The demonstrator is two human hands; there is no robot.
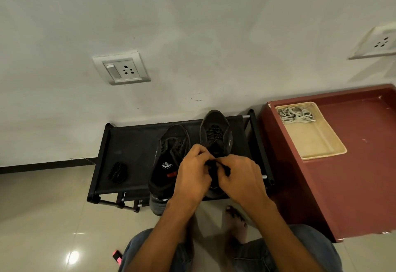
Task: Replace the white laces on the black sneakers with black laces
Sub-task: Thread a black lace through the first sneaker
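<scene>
Two black sneakers stand on a low black rack (128,141). The right sneaker (216,132) carries black lacing over its tongue. The left sneaker (169,156) has open eyelets with no lace that I can make out. My left hand (194,177) and my right hand (240,177) meet over the right sneaker's heel end, and both pinch the black lace ends (214,164) between curled fingers. A bundle of black lace (117,172) lies at the rack's left. The white laces (296,114) lie coiled in a beige tray (321,145).
The beige tray sits on a maroon cabinet (353,175) to the right of the rack. A white wall with a grey socket (122,70) rises behind. My bare foot (236,220) and jeans show on the tiled floor below, with a small red object (117,255) at bottom left.
</scene>
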